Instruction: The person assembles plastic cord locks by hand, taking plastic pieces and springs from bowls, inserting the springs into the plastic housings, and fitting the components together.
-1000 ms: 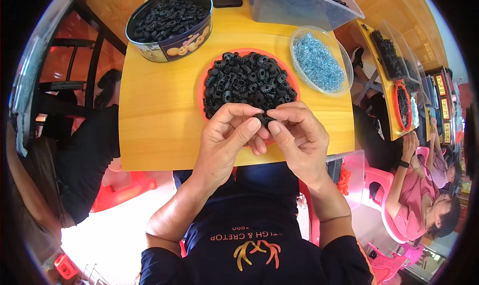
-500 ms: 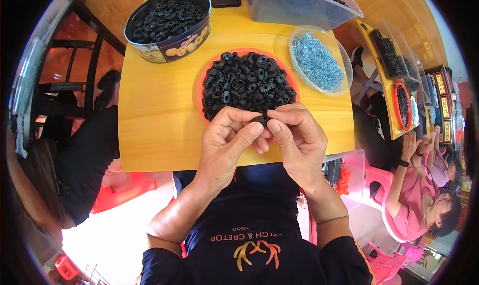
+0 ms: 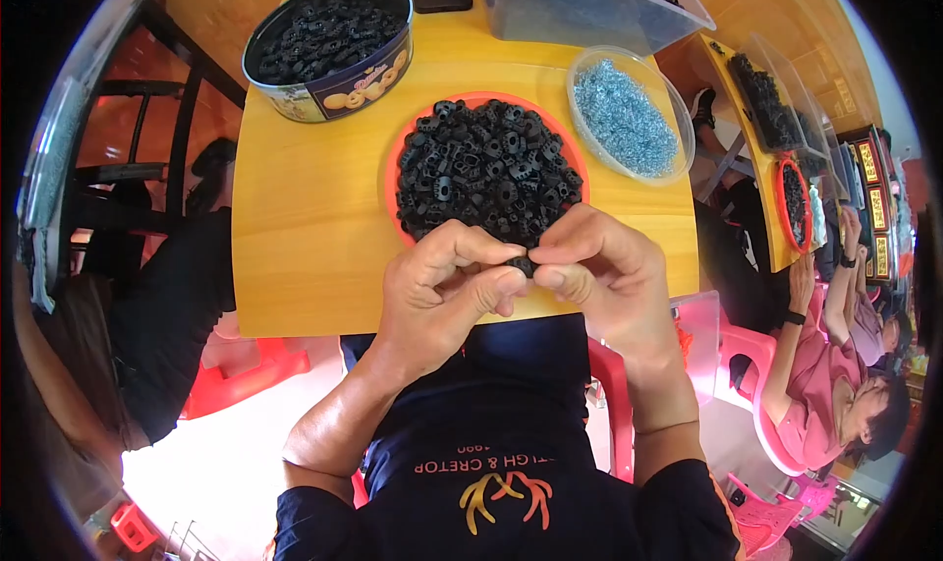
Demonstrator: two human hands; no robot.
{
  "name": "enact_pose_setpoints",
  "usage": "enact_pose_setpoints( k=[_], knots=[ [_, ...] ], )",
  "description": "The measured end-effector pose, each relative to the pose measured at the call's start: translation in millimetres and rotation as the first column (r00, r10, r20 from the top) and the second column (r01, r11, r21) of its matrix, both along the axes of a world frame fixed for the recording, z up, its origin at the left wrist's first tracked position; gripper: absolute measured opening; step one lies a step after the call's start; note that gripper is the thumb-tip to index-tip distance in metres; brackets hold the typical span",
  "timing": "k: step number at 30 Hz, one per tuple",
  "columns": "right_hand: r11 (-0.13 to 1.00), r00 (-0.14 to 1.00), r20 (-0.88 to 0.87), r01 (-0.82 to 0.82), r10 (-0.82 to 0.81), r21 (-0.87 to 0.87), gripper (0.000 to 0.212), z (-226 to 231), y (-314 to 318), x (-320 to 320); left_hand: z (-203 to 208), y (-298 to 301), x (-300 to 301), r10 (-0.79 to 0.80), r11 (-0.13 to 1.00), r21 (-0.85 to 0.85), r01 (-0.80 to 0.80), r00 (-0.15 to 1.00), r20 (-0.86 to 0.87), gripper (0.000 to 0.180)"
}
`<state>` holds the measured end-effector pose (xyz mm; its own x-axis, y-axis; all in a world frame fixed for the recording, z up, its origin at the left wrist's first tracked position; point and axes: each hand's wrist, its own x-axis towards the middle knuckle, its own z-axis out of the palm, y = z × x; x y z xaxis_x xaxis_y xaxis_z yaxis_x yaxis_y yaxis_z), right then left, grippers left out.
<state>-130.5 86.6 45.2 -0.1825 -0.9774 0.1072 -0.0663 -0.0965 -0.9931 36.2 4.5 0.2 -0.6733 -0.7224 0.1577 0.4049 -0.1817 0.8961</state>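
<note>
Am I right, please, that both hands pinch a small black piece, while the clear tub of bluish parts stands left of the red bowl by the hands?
Not quite: the head view shows the clear tub of bluish parts right of that red bowl. The left hand and right hand do pinch a small black piece.

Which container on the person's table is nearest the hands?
The orange-red bowl of black parts, right by the hands; tin, clear tub and large bin stand farther.

Open surface (image 3: 300, 232) runs left of the bowl (image 3: 391, 173), from the tin (image 3: 295, 104) to the near left corner. A narrow lane separates bowl and tub (image 3: 680, 129); the bin (image 3: 580, 21) blocks the far edge's right part, left hand (image 3: 432, 301) and right hand (image 3: 614, 281) the bowl's near side.
</note>
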Motion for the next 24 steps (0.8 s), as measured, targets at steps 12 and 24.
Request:
enact_pose_setpoints(
  k=[12, 24],
  knots=[
    [0.977, 0.969, 0.146, -0.188, 0.201, -0.099, 0.019, -4, -2, -13, 13, -10, 7, -0.257, 0.957, 0.149, 0.251, 0.966, 0.022, 0.009],
    [0.990, 0.979, 0.152, -0.141, 0.135, 0.024, 0.013, -11, -12, -14, -1, -14, -4, -0.168, 0.971, 0.181, 0.157, 0.985, 0.046, 0.008]
  ],
)
